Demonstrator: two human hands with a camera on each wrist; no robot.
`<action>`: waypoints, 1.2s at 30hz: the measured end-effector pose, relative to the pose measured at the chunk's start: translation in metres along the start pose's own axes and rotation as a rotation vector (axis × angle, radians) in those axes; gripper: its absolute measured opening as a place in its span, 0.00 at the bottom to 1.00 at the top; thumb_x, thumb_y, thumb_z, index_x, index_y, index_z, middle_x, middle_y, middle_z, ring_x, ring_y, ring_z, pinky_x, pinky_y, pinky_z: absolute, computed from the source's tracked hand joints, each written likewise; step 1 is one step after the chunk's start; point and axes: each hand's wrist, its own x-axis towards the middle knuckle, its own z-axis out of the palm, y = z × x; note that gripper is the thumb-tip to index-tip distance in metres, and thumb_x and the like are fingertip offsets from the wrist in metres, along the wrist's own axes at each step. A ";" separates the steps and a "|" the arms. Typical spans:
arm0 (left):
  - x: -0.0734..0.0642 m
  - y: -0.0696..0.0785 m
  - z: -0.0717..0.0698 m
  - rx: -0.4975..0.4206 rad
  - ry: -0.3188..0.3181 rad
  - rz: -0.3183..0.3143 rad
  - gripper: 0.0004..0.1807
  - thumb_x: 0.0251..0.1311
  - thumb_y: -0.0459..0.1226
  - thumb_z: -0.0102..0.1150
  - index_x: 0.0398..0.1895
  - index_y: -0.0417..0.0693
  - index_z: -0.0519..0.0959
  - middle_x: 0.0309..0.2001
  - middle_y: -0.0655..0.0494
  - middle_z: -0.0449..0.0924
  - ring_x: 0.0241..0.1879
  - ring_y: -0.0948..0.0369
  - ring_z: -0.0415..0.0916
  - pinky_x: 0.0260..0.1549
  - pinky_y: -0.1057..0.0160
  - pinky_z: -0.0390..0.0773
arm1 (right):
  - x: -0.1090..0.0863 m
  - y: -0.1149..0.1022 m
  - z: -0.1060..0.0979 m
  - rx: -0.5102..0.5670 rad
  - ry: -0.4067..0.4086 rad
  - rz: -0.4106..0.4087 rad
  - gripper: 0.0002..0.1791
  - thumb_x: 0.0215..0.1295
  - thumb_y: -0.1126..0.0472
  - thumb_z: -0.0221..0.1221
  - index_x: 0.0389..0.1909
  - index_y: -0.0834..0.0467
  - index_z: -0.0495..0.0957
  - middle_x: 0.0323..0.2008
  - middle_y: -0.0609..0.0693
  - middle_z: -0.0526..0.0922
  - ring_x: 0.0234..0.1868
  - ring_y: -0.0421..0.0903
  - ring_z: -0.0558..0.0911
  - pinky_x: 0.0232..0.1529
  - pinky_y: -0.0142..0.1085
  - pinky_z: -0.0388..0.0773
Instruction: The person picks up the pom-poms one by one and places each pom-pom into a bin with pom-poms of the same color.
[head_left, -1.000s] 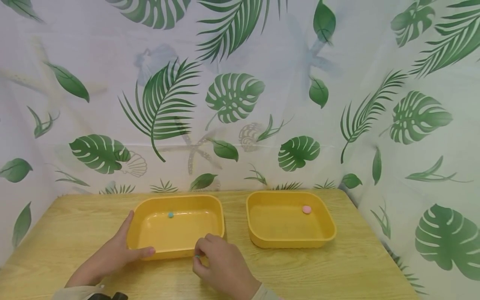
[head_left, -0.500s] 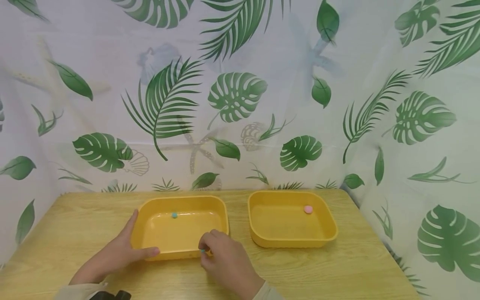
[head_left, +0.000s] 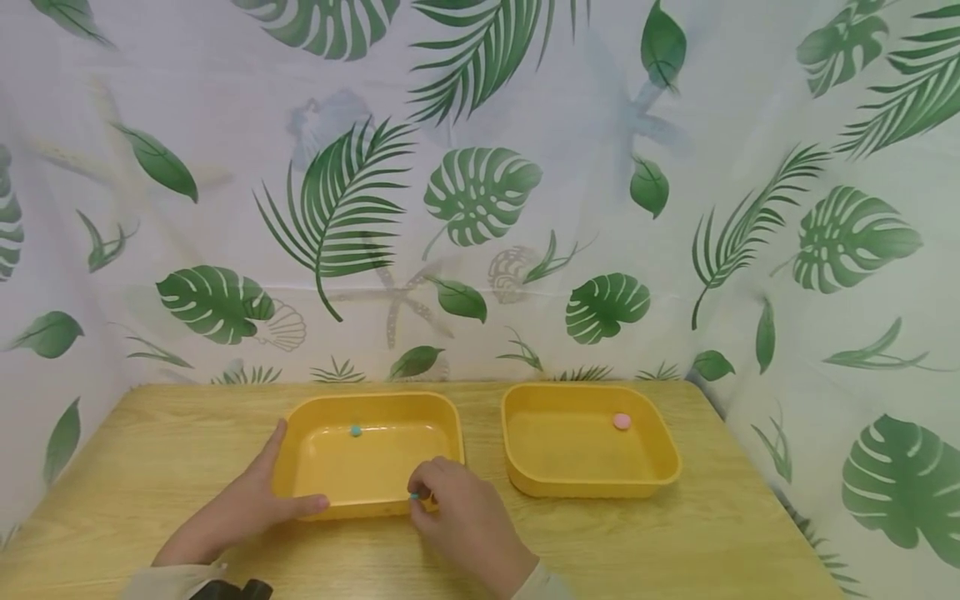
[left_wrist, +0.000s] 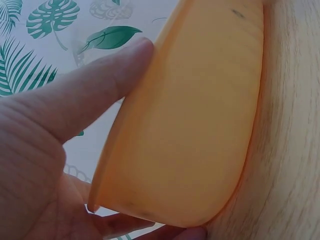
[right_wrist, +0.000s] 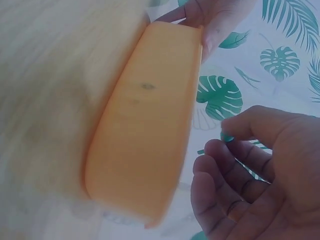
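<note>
My left hand (head_left: 258, 504) grips the left end of a yellow plastic tray (head_left: 375, 400), thumb on its near rim. In the left wrist view the other fingers wrap around the tray's end. My right hand (head_left: 465, 521) pinches a small teal piece (right_wrist: 226, 136) between thumb and index finger, close over the tray's near right corner. The other fingers of that hand are loosely curled. Inside this tray, toward the back, lies another small teal round piece (head_left: 356, 431).
A second yellow tray (head_left: 592, 488) stands to the right, a short gap away, with a pink round piece (head_left: 622, 422) inside. Both trays are on a wood-grain table (head_left: 675, 542). A leaf-printed sheet (head_left: 510, 333) hangs behind the table and along its sides.
The head view has shifted slightly. The left tray and left hand have slid a little right, narrowing the gap between trays. My right hand has risen slightly and moved right, still pinching the teal piece.
</note>
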 end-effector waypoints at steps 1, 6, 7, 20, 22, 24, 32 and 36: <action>-0.001 0.000 0.000 -0.003 0.001 0.003 0.77 0.57 0.57 0.74 0.80 0.44 0.17 0.80 0.26 0.25 0.77 0.26 0.32 0.71 0.27 0.41 | 0.001 0.000 -0.002 -0.013 0.004 -0.007 0.05 0.65 0.63 0.68 0.35 0.52 0.82 0.31 0.40 0.80 0.31 0.32 0.76 0.32 0.22 0.75; -0.003 0.001 -0.003 0.000 0.004 0.013 0.77 0.57 0.57 0.74 0.80 0.42 0.18 0.80 0.26 0.25 0.77 0.26 0.32 0.71 0.27 0.41 | 0.014 0.003 -0.013 -0.060 0.015 -0.035 0.05 0.67 0.61 0.68 0.34 0.51 0.81 0.30 0.43 0.81 0.30 0.34 0.74 0.32 0.24 0.74; -0.003 0.001 -0.003 0.001 0.007 0.011 0.77 0.57 0.57 0.74 0.80 0.42 0.18 0.80 0.26 0.26 0.77 0.26 0.33 0.71 0.27 0.42 | 0.017 0.003 -0.015 -0.060 0.011 -0.035 0.04 0.67 0.62 0.68 0.34 0.51 0.81 0.30 0.43 0.81 0.31 0.34 0.74 0.32 0.25 0.75; -0.002 -0.001 0.001 -0.018 0.009 0.025 0.77 0.57 0.57 0.74 0.80 0.42 0.18 0.80 0.26 0.26 0.77 0.27 0.32 0.71 0.28 0.41 | 0.063 -0.001 -0.034 -0.141 -0.116 -0.054 0.02 0.68 0.63 0.63 0.39 0.54 0.83 0.35 0.44 0.84 0.35 0.40 0.80 0.36 0.30 0.78; -0.003 -0.002 0.002 -0.027 0.010 0.033 0.76 0.57 0.56 0.75 0.80 0.41 0.19 0.80 0.26 0.26 0.77 0.27 0.32 0.72 0.28 0.41 | 0.070 -0.002 -0.033 -0.173 -0.156 -0.054 0.03 0.68 0.63 0.63 0.40 0.54 0.83 0.36 0.44 0.84 0.36 0.40 0.80 0.38 0.30 0.79; -0.002 -0.003 0.004 -0.034 0.013 0.037 0.77 0.56 0.56 0.75 0.80 0.42 0.19 0.80 0.26 0.26 0.77 0.27 0.33 0.72 0.28 0.41 | 0.077 -0.003 -0.030 -0.209 -0.202 -0.055 0.03 0.68 0.62 0.64 0.40 0.53 0.83 0.36 0.43 0.84 0.36 0.40 0.80 0.39 0.31 0.80; 0.001 -0.003 0.002 -0.032 0.013 0.027 0.76 0.57 0.58 0.74 0.81 0.44 0.19 0.81 0.28 0.27 0.78 0.28 0.35 0.72 0.28 0.43 | 0.117 0.003 -0.013 -0.345 -0.384 -0.089 0.04 0.66 0.63 0.65 0.32 0.51 0.81 0.28 0.40 0.80 0.30 0.38 0.74 0.32 0.30 0.72; 0.001 -0.002 0.000 -0.038 0.014 0.036 0.76 0.57 0.57 0.74 0.81 0.44 0.19 0.81 0.28 0.27 0.78 0.28 0.35 0.72 0.29 0.43 | 0.138 0.003 -0.004 -0.409 -0.471 -0.083 0.07 0.68 0.62 0.65 0.29 0.50 0.80 0.25 0.39 0.78 0.27 0.38 0.74 0.29 0.30 0.71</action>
